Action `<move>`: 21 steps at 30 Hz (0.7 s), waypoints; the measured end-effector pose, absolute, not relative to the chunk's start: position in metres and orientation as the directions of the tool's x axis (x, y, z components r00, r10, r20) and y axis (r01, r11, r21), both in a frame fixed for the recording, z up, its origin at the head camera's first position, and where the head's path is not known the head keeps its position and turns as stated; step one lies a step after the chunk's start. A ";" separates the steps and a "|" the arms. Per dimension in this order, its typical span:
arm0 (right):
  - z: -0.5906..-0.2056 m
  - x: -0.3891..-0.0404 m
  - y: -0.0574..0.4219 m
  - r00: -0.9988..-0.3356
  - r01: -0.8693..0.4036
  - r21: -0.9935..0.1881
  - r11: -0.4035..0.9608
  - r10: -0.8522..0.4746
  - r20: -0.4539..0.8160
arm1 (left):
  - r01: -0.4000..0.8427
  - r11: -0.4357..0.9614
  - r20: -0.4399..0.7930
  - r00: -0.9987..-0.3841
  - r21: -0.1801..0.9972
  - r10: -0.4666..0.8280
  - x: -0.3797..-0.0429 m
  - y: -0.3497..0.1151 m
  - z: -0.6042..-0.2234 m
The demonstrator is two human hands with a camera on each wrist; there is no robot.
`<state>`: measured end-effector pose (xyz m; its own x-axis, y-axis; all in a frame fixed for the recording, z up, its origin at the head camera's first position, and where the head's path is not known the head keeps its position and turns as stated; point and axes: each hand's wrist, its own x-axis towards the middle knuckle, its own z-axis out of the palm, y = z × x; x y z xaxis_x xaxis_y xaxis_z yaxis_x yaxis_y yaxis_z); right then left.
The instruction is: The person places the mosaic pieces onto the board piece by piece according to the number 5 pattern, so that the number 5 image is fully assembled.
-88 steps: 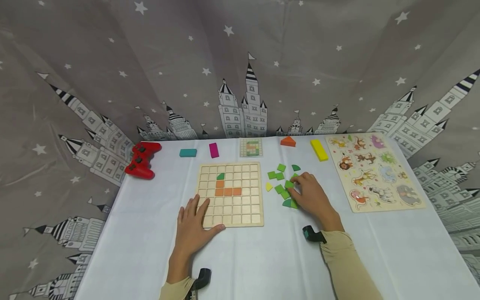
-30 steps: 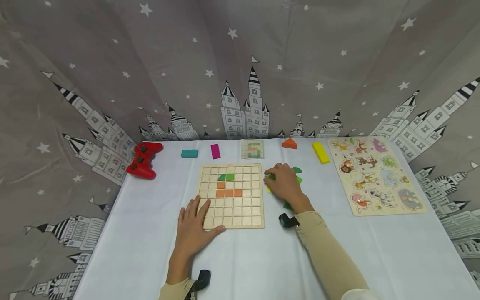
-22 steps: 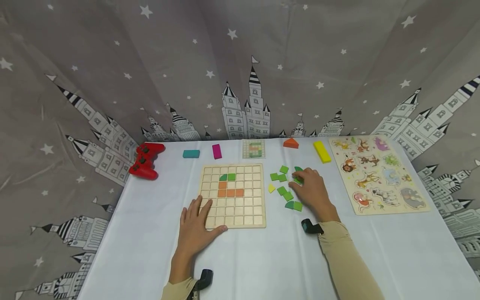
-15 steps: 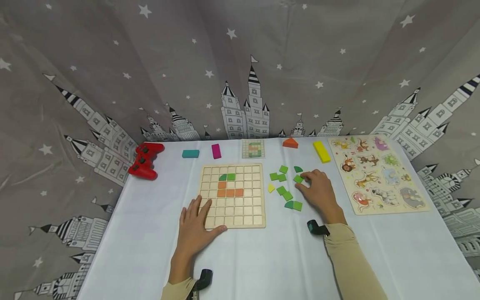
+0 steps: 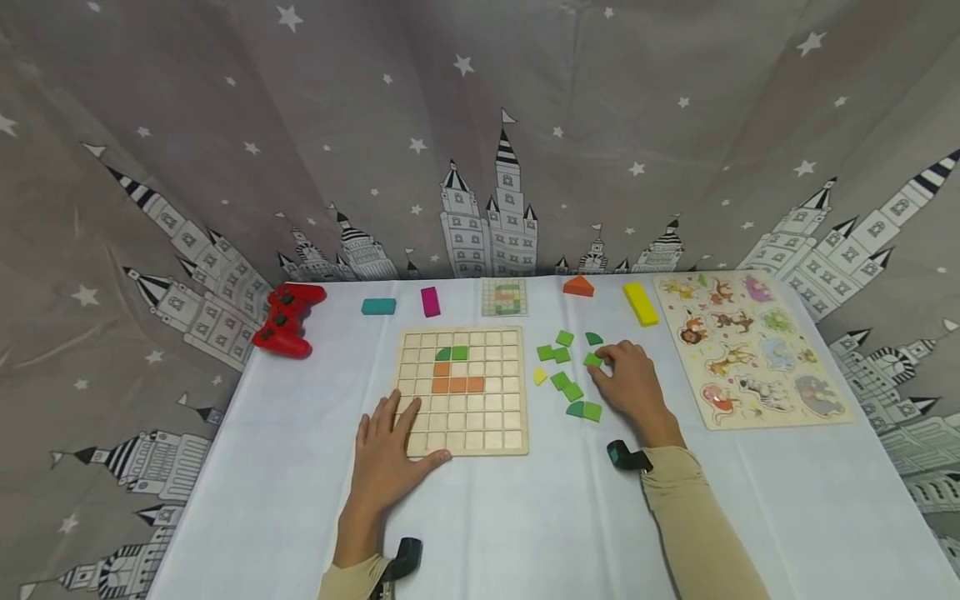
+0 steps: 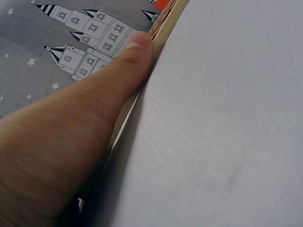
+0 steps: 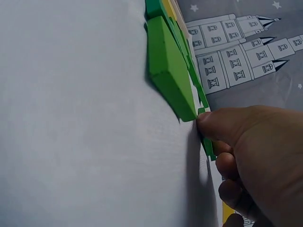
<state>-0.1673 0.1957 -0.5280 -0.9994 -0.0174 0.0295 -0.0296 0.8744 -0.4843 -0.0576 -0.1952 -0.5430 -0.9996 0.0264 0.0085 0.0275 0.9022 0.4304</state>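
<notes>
A wooden grid board (image 5: 498,417) lies flat in the middle of the table in the head view. On it sit a dark green quarter-round tile (image 5: 443,354), a green square tile (image 5: 460,353) and several orange squares (image 5: 457,384). My left hand (image 5: 385,458) rests spread on the board's lower left corner, its thumb (image 6: 135,52) along the near edge. To the right of the board, my right hand (image 5: 633,385) pinches a loose green square tile (image 5: 592,360) between thumb and forefinger. Other green squares (image 5: 573,392) and a small yellow piece (image 5: 539,376) lie around it.
A small pattern card (image 5: 505,297) lies behind the board. Teal (image 5: 378,307), magenta (image 5: 430,302), orange (image 5: 578,286) and yellow blocks (image 5: 640,303) line the back. A red game controller (image 5: 288,320) lies far left, an animal puzzle (image 5: 750,350) right.
A green square has been added on the board beside the dark green piece. My right hand has shifted among the loose tiles and back right to one square. The left hand stays put.
</notes>
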 end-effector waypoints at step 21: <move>-0.504 -0.194 0.104 -0.960 -0.267 -0.565 0.780 -0.264 0.089 | 0.015 0.904 0.000 -1.000 0.427 0.017 -0.058 -0.195 -0.543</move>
<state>-0.1938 0.1039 -0.5041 -0.9603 -0.2643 0.0889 -0.2671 0.7803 -0.5654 -0.0577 -0.1949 -0.5429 -0.9999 0.0171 -0.0004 0.0153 0.9043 0.4265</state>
